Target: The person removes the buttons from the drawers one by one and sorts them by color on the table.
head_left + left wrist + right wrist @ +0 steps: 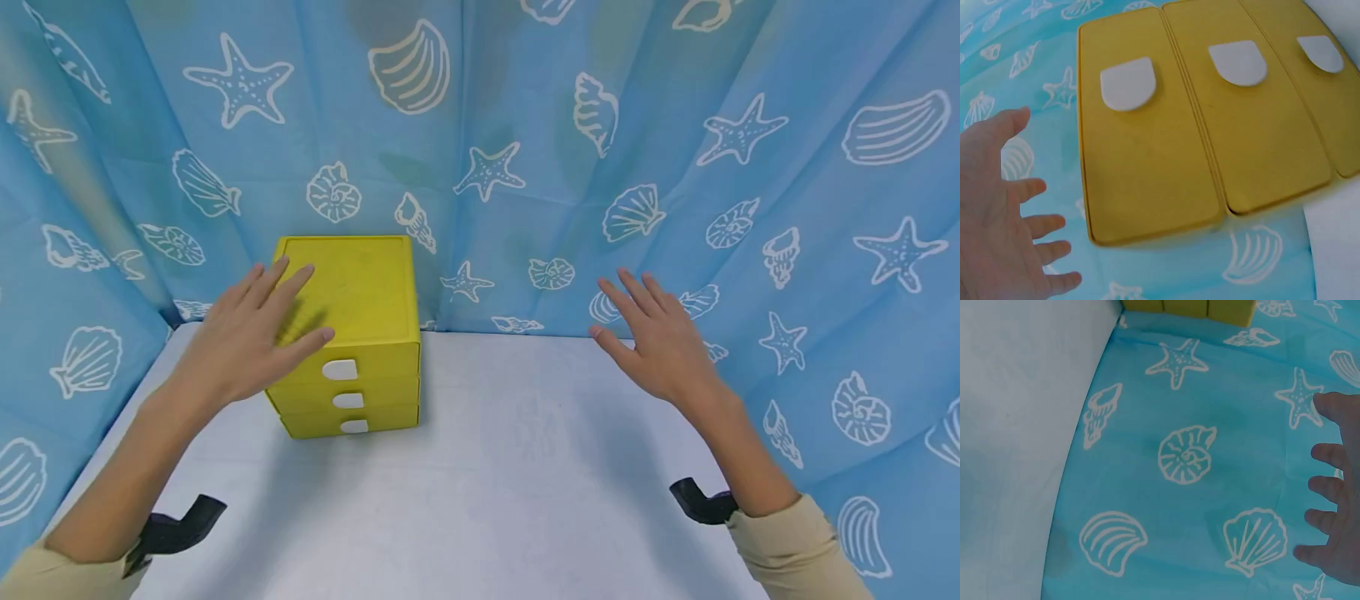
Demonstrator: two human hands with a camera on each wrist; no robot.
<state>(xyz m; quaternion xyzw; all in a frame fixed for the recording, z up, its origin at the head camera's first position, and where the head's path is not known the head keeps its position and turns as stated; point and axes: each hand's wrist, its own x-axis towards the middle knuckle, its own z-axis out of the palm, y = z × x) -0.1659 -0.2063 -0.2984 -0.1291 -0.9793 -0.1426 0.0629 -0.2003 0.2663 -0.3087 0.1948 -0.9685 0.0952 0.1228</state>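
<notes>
A yellow box with three drawers (352, 292) stands on the white table, left of centre in the head view. Each drawer front has a white rounded tab; in the left wrist view the tabs (1129, 84) face the camera, and the drawers look closed. My left hand (251, 333) is spread above the box's left front side, holding nothing. Whether it touches the box is hard to tell, though the left wrist view shows a gap between the fingers and the drawer fronts. My right hand (660, 342) hovers over the table's right part with fingers extended, holding nothing.
A blue curtain with white shell and starfish prints (487, 167) hangs behind the table and along both sides. The white tabletop (510, 467) spreads in front of and to the right of the box. Black straps with mounts (176, 533) sit on both wrists.
</notes>
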